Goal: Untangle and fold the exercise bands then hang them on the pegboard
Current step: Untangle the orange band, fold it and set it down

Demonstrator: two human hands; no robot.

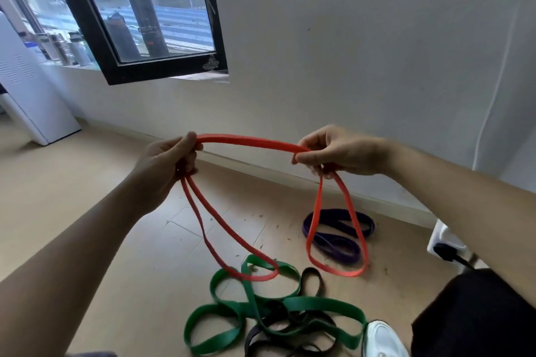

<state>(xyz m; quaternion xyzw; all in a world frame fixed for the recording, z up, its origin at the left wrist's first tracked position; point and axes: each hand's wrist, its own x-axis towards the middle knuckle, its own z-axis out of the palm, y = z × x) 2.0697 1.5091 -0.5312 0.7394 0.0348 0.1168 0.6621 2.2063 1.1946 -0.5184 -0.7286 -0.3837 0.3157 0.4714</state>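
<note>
Our left hand (171, 162) grips one end of the red band (249, 140) and our right hand (333, 151) pinches the other, with loops hanging down. The green band (290, 303) and black band (311, 270) lie tangled on the floor (130, 240), and the purple band (342, 240) lies near its far edge.

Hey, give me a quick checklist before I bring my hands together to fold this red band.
1. Left hand and right hand both grip the red band: ok.
2. Span between the hands shows no knot: ok.
3. Left loop clear of the green band: cannot tell, they overlap in view.
4. Right loop hangs open: ok.
5. The green band and black band untangled: not ok, heaped together on the floor.
6. Pegboard in view: not ok.
</note>
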